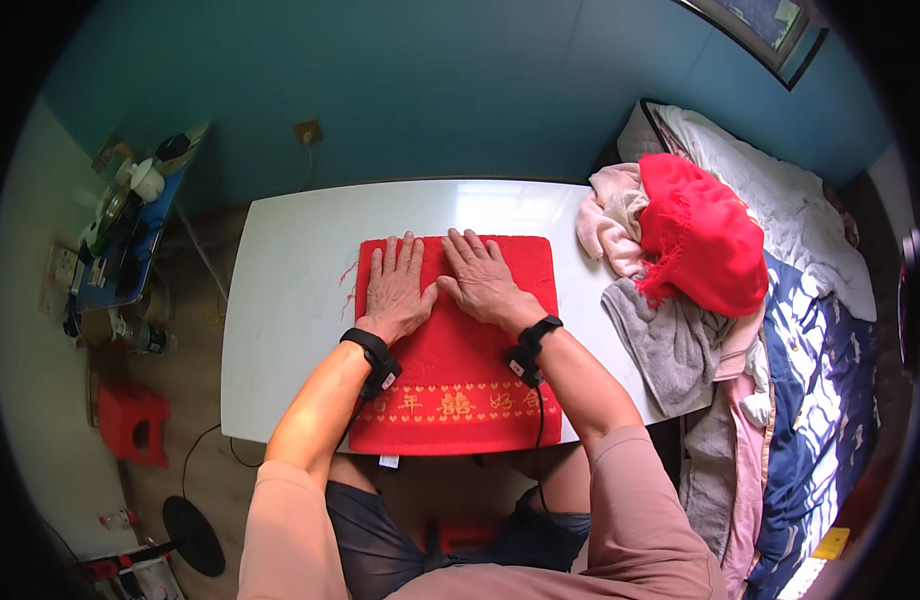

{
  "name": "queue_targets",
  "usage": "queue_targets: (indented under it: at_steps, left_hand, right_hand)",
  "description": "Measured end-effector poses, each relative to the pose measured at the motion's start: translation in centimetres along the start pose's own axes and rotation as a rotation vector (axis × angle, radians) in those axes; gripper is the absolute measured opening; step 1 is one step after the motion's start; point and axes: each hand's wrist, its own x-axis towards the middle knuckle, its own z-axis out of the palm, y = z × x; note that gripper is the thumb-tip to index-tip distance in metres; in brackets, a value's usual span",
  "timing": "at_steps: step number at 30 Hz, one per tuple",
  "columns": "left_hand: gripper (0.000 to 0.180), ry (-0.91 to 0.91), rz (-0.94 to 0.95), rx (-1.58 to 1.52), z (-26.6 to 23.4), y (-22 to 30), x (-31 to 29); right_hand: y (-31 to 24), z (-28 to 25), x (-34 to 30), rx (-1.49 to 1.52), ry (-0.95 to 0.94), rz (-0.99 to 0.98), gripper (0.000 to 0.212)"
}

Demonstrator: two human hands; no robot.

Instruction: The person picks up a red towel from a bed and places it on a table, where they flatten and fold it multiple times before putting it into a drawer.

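A red towel point(450, 345) with a band of gold hearts and characters lies spread on the white table point(290, 260), its lower end at the near edge and a small white tag hanging there. Both my hands rest flat on its far half, fingers stretched forward. My left hand point(395, 290) presses near the left side, where loose red threads stick out. Close beside it, my right hand point(485, 280) lies at the upper middle, the thumbs almost meeting. Neither hand grips anything. Black bands with small devices and cables circle both wrists.
Heaped at the table's right are a red fringed cloth point(695, 235), a pink towel point(610, 215) and a grey towel point(655, 345). Beyond lies a bed with blue bedding point(820, 370). On the left stand a cluttered blue side table point(165, 225) and a red stool point(133, 423).
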Motion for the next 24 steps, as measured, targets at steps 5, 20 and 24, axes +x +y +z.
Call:
queue_targets:
  at_steps: [5, 20, 24]
  left_hand:
    - [0.080, -0.021, 0.018, -0.089, 1.0, -1.4, 1.4]
    - [0.079, -0.082, -0.288, -0.052, -0.6, -9.9, -3.6]
    - [0.078, 0.052, -0.282, -0.082, -1.2, -7.8, -4.7]
  right_hand:
    - [2.2, 1.9, 0.7, -0.026, 0.021, -0.016, 0.072]
    - [12.9, -1.9, -8.6, -0.052, 0.083, 0.383, 0.074]
    - [8.9, -2.0, -8.4, -0.009, 0.187, 0.259, 0.074]
